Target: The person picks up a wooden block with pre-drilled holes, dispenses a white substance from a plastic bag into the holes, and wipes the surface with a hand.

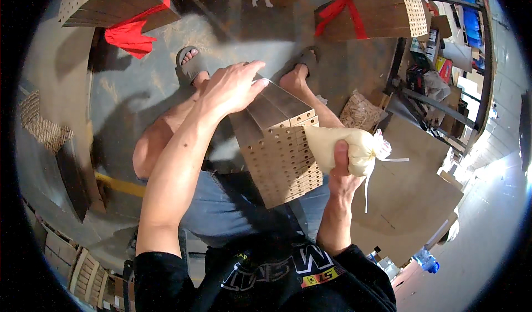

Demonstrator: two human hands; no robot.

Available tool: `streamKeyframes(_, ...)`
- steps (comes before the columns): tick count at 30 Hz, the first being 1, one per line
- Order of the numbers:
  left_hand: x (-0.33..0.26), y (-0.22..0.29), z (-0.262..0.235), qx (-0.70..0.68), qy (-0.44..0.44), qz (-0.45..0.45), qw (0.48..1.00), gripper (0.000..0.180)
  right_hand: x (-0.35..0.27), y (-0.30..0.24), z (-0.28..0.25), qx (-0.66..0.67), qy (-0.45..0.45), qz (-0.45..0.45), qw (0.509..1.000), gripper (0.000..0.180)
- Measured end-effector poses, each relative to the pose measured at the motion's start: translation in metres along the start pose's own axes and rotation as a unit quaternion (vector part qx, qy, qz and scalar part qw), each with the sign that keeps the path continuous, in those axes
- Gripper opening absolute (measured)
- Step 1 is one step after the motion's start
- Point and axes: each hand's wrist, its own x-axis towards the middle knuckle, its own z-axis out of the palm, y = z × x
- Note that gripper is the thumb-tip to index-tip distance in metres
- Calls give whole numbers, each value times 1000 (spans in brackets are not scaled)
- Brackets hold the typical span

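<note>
two hands busy: left hand [233, 87] lies flat, fingers spread, on the board stack [280, 148] on the lap; right hand [344, 170] clamps a bag [343, 146] against its drilled ends; filled holes can't be told.

Just one head-mounted fisheye view here, looking steeply down from above the person's chest onto lap, feet and floor [138, 90], pretty close to both forearms, with straight edges bending near the dark rim.

Bag's [343, 146] nozzle tip (perhaps touching the boards [280, 151]) is indistinct.
</note>
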Motion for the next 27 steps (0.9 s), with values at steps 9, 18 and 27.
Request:
streamKeyframes(9, 1, -2, 3, 0, 18, 15, 1000, 46, 7, 5, -5, -63, 34, -50, 996, 40)
streamKeyframes(18, 3, -3, 5, 1, 7, 15, 1000, 45, 15, 1, -10, 8, 31, -8, 999, 41)
streamKeyframes(27, 4, 7, -4, -9, -32, -3, 999, 45, 15, -6, -5, -1, 23, 12, 1000, 40)
